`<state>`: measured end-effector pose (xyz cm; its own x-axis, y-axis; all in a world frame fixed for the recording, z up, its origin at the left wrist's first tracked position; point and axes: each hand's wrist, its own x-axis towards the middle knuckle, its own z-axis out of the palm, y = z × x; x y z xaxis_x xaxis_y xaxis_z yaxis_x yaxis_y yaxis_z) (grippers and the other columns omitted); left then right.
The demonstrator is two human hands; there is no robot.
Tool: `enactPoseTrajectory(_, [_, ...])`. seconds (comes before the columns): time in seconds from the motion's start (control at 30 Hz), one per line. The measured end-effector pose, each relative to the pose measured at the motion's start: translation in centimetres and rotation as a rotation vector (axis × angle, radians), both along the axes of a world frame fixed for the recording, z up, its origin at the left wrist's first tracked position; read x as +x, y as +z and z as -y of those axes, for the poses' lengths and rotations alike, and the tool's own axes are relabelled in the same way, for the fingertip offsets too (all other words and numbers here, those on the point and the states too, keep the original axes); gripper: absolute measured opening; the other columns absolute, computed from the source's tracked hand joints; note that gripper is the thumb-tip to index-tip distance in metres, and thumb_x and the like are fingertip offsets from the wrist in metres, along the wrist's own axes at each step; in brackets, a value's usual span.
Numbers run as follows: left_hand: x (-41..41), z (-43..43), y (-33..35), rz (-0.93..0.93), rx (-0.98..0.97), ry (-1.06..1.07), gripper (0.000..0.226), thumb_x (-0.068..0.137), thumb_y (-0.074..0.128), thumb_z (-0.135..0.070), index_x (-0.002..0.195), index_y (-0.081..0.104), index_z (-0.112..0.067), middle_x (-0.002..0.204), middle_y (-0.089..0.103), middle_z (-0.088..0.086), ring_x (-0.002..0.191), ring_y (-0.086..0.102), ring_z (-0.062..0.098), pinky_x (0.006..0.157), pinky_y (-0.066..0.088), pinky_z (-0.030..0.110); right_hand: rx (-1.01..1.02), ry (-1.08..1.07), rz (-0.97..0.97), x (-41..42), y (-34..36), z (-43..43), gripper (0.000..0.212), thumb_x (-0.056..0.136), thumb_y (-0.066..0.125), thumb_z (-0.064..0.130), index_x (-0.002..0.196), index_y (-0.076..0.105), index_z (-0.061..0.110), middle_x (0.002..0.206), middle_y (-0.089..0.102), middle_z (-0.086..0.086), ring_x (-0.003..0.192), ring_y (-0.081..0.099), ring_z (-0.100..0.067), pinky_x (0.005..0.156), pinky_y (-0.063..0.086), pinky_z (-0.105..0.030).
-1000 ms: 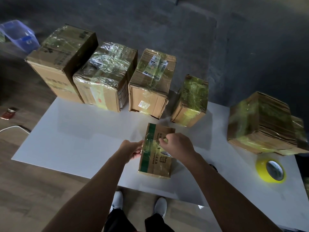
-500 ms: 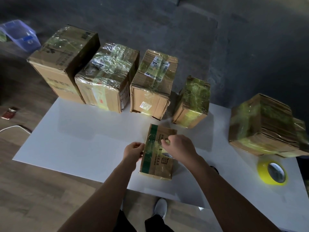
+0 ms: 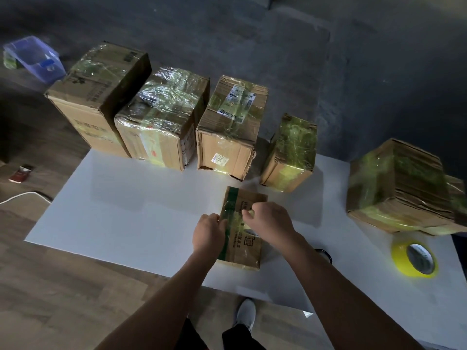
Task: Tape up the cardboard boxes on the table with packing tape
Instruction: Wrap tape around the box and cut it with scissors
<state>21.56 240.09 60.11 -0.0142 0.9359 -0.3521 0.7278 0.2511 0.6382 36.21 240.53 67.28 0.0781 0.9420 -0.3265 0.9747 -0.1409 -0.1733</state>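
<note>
A small cardboard box (image 3: 249, 251) with a green stripe lies flat near the front middle of the white table (image 3: 126, 210). My left hand (image 3: 208, 233) grips its left edge with curled fingers. My right hand (image 3: 267, 219) hovers over the top face, thumb and fingers pinching a piece of clear tape (image 3: 246, 213) that lies across the box. A roll of yellow packing tape (image 3: 400, 258) lies flat on the table to the right, apart from both hands.
Several taped boxes line the table's far edge, from a large one (image 3: 101, 97) to a small one (image 3: 290, 152). Another wrapped box (image 3: 399, 188) sits at the right. On the floor to the left are a blue plastic bin (image 3: 32, 58) and a white cable (image 3: 17, 198).
Both hands stay on the small box. My left hand has slid a little along its left edge, and my right hand keeps its pinch on the tape.
</note>
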Motion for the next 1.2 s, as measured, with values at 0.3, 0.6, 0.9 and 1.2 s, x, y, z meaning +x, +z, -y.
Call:
enactPoseTrajectory(0.3, [0.6, -1.6, 0.3, -0.026, -0.194, 0.003, 0.036, 0.09, 0.062, -0.043, 0.1, 0.053, -0.01, 0.095, 0.06, 0.006, 0.078, 0.062, 0.02, 0.063, 0.054, 0.034, 0.106, 0.059, -0.296, 2.2, -0.4, 1.0, 0.021, 0.094, 0.054, 0.04, 0.087, 0.046, 0.022, 0.075, 0.054, 0.005, 0.067, 0.052, -0.012, 0.05, 0.032, -0.017])
enactPoseTrajectory(0.6, [0.7, -1.9, 0.4, 0.09, -0.259, 0.045, 0.032, 0.089, 0.064, -0.039, 0.098, 0.044, -0.015, 0.082, 0.055, -0.002, 0.067, 0.058, 0.012, 0.05, 0.046, 0.025, 0.26, 0.062, -0.257, 5.2, -0.5, 2.5, 0.047, 0.089, 0.063, 0.037, 0.059, 0.032, 0.02, 0.048, 0.025, 0.008, 0.043, 0.022, -0.007, 0.045, 0.024, -0.025])
enactPoseTrajectory(0.9, [1.7, 0.5, 0.5, -0.291, 0.398, -0.448, 0.039, 0.087, 0.067, -0.017, 0.123, 0.053, -0.011, 0.118, 0.053, 0.009, 0.097, 0.051, 0.021, 0.077, 0.049, 0.031, 0.148, -0.021, -0.098, 6.3, -2.5, 3.5, 0.046, 0.089, 0.058, 0.041, 0.062, 0.036, 0.011, 0.059, 0.048, -0.01, 0.058, 0.045, -0.031, 0.053, 0.032, -0.031])
enactPoseTrajectory(1.2, [2.7, 4.9, -0.5, -0.456, 0.235, -0.835, 0.063, 0.103, 0.024, -0.039, 0.154, -0.001, -0.011, 0.16, -0.004, 0.02, 0.148, -0.007, 0.036, 0.121, 0.005, 0.048, 0.069, -0.108, -0.078, 6.7, -4.1, 4.0, 0.043, 0.092, 0.052, 0.047, 0.064, 0.035, 0.019, 0.058, 0.039, 0.004, 0.061, 0.045, -0.023, 0.055, 0.029, -0.028])
